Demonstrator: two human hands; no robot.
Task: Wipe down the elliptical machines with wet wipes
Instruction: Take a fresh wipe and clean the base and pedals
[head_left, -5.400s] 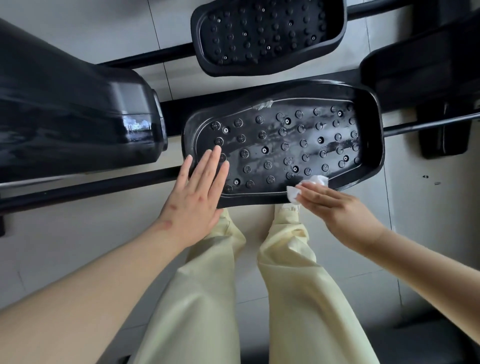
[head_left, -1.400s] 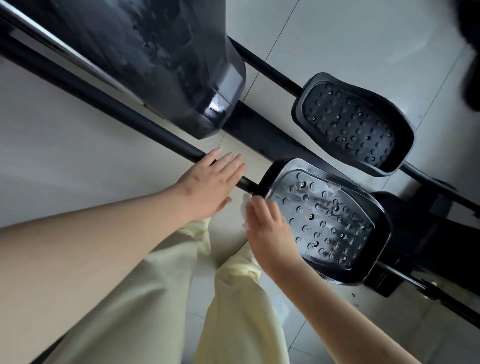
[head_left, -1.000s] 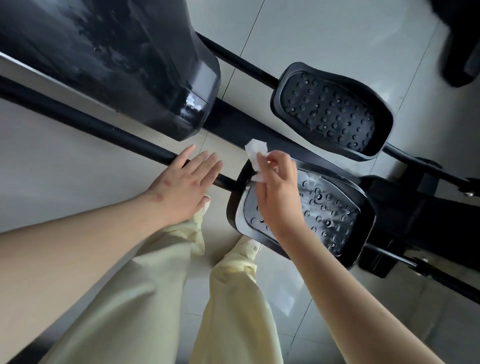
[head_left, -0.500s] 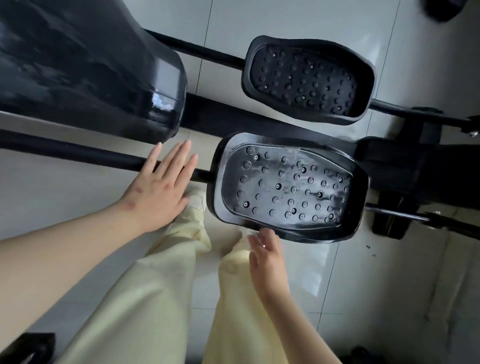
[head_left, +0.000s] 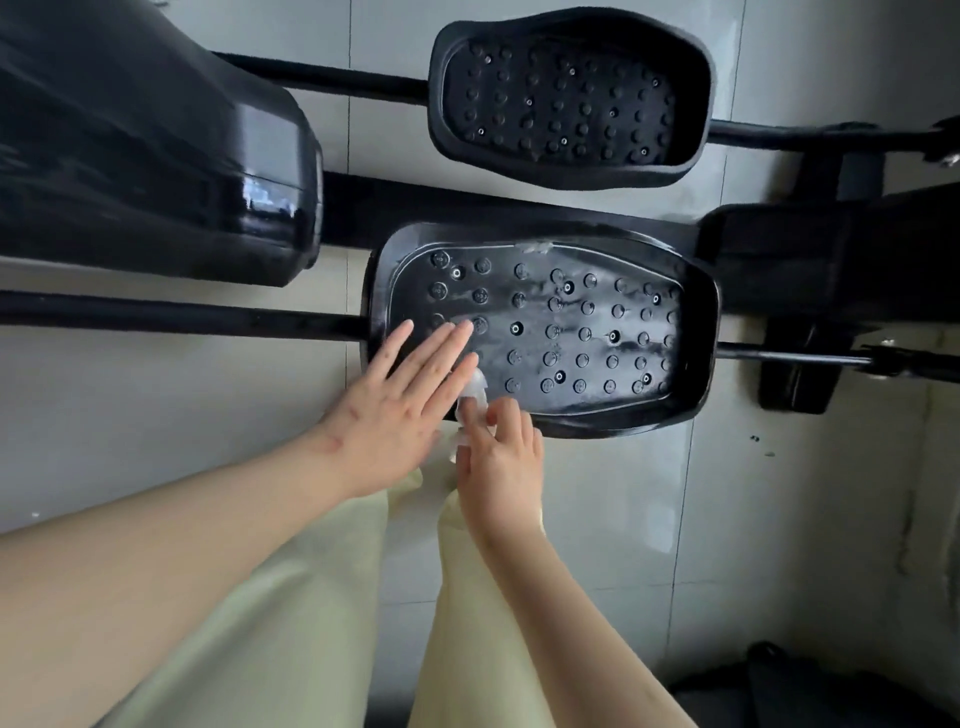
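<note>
- Head view: my left hand (head_left: 395, 415) is off the black bar (head_left: 182, 317) it rested on half a second ago. Its fingers now stretch straight and spread over the near left corner of the near pedal (head_left: 597, 312). It holds nothing, and I cannot tell how firmly it presses.
- Head view: my right hand (head_left: 501, 462) has come up from below the pedal to its near rim. The fingers are curled and pinch the wipe (head_left: 472, 395), which sticks up white between the two hands, right at the rim. Half a second ago the wipe was hidden.
- Head view: the near pedal's studded floor shines with wet streaks across most of it, so I judge its inside mostly wiped. The near rim and left corner look like the patch in hand now.
- Head view: the far pedal (head_left: 566, 98) looks dull and dry, and I take it as not yet done.
- Head view: the glossy housing (head_left: 156, 166) sits to the left, well apart from both hands.
</note>
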